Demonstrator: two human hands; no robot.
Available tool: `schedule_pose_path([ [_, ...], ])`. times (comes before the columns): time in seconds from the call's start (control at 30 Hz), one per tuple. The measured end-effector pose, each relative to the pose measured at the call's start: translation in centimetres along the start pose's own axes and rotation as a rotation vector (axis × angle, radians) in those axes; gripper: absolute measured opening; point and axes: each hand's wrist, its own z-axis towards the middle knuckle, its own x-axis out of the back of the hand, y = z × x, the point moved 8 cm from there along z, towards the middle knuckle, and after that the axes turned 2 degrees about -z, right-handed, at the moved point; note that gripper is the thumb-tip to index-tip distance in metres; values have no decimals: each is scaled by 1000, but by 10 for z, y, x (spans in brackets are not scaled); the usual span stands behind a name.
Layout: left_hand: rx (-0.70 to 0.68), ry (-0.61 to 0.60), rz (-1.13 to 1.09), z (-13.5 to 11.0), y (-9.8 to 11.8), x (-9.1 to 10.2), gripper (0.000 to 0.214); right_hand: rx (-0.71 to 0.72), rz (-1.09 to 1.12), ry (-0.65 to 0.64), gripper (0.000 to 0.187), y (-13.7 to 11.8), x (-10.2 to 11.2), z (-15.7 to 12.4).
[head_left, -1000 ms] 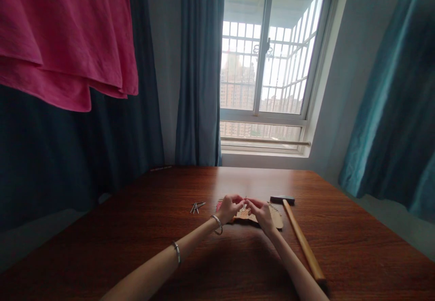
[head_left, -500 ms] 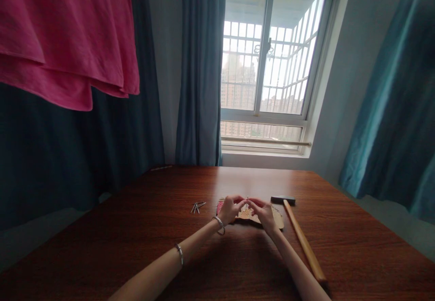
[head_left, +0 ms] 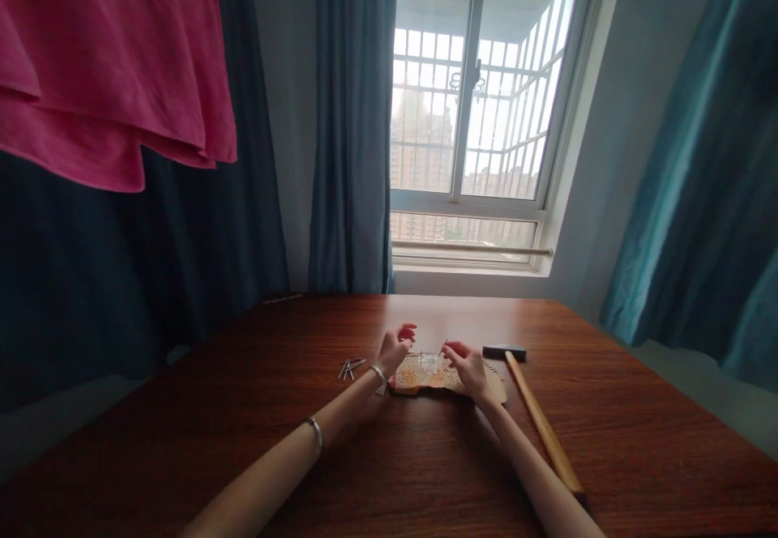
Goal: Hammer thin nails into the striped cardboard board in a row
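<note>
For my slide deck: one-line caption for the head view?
Right hand pinches a nail over a patterned board; left hand raised nearby, hammer alongside.

This is a room in somebody's flat: long teal fabric curtains (head_left: 349, 117) frame a white-framed barred window (head_left: 474, 100) facing tower blocks, a pink cloth garment (head_left: 109, 60) hangs overhead, and a reddish-brown wooden table (head_left: 243, 408) stands below.

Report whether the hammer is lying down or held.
Lying down: the hammer rests flat on the table, clear of the right hand.
</note>
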Motion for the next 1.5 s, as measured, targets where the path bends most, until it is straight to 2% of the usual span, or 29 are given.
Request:
schedule_pose_path([
  [0.2,161,-53,-225,12,-48,-16,56,47,-100,-61,27,5,-23,21],
  [0.4,211,-70,-306,7,-65,-15,60,83,-193,-88,26,7,-30,15],
  [0.57,249,-79,-226,0,-67,-17,51,100,-252,-118,25,10,-38,13],
  [0.83,141,-140,-156,3,-75,-18,50,141,-326,-135,21,5,-43,10],
  [1.17,51,-180,1,-8,-46,-22,38,193,-369,-119,22,-4,-44,8],
  [1.33,14,-201,49,-10,-44,-23,35,218,-345,-91,14,-11,-43,6],
  [1.5,32,-204,108,-12,-46,-25,26,227,-332,-65,15,-16,-41,5],
])
